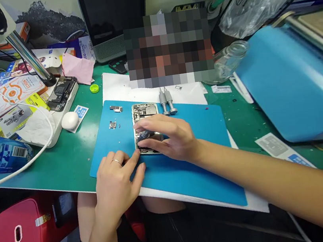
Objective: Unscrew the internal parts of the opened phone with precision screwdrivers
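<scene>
An opened smartphone (151, 109) lies on a blue mat (187, 177), its inner boards and metal parts exposed. Between the thumb and fingers of my right hand (175, 135) is a small dark grey screwdriver (144, 135), held over the lower half of the phone; its tip is hard to see. My left hand (117, 179), wearing a ring, rests on the mat with its index fingertip at the phone's lower left corner and nothing in its grasp. To the phone's left lie a small metal part (116, 109) and another small component (112, 124).
Two grey screwdrivers (163, 102) stand beyond the phone. A glass jar (230, 57) and a large blue sheet (289, 87) are at the right. At the left are another opened phone (62, 93), a white rounded case (69, 120) and a white cable (44, 150).
</scene>
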Demonstrator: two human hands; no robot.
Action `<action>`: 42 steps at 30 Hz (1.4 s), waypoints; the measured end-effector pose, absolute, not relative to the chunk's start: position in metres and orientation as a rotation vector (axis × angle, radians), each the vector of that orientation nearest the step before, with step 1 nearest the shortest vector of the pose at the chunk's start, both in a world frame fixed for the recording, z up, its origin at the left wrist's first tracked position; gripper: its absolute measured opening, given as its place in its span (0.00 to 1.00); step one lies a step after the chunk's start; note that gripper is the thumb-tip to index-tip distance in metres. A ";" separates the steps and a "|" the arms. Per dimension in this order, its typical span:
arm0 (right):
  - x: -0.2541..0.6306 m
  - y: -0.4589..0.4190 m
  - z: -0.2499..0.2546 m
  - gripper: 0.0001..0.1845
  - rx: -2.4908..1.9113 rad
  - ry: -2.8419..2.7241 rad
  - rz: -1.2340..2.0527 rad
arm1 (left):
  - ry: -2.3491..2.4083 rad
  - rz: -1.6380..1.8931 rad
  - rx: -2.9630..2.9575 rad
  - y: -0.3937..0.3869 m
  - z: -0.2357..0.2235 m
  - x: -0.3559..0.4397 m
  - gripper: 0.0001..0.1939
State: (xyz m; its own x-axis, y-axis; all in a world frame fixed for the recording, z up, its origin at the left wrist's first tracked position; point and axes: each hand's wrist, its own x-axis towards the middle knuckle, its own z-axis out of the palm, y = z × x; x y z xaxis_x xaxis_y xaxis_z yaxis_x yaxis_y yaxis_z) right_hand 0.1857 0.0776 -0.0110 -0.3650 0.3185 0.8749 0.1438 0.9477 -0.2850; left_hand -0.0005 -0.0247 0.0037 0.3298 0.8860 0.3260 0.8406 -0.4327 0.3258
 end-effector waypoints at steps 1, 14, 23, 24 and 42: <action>0.186 0.077 -0.011 0.36 -0.338 -1.953 0.188 | 1.614 0.703 2.476 -0.025 0.004 -0.001 0.16; 0.185 0.075 -0.008 0.35 -0.354 -1.971 0.186 | 1.607 0.688 2.469 -0.025 0.004 -0.001 0.16; 0.184 0.073 -0.006 0.34 -0.359 -1.974 0.191 | 1.604 0.694 2.469 -0.025 0.005 -0.001 0.16; 0.184 0.074 -0.007 0.34 -0.364 -1.970 0.188 | 1.605 0.693 2.469 -0.025 0.005 -0.001 0.17; 0.185 0.077 -0.012 0.33 -0.355 -1.958 0.209 | 1.593 0.645 2.472 -0.027 0.005 -0.001 0.18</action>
State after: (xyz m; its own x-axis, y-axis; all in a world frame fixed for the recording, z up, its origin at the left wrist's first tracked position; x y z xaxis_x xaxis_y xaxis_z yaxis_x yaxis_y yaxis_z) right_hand 0.1848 0.0768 -0.0124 -0.3721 0.3411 0.8632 0.1510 0.9399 -0.3063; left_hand -0.0013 -0.0268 0.0054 0.3513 0.8930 0.2814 0.8372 -0.4342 0.3325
